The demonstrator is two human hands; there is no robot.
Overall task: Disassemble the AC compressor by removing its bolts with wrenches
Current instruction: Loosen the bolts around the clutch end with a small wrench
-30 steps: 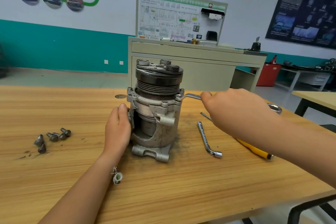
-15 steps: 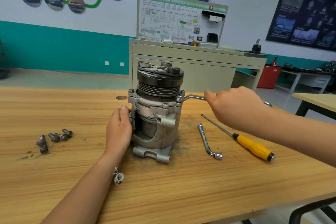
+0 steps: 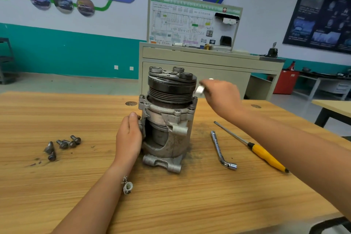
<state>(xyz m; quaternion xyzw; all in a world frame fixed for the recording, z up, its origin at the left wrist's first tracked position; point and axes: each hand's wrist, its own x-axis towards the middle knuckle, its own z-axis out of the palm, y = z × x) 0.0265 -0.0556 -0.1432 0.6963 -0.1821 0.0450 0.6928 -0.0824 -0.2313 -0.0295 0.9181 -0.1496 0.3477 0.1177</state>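
Our left hand (image 3: pixel 129 138) grips the compressor (image 3: pixel 167 119) upright on the table (image 3: pixel 57 186); our right hand (image 3: pixel 221 94) clutches a blurred wrench (image 3: pixel 200 89) beside it.

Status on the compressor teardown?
Left hand grips AC compressor. Right hand holds wrench, blurred, above flange bolt. Nothing in the way.
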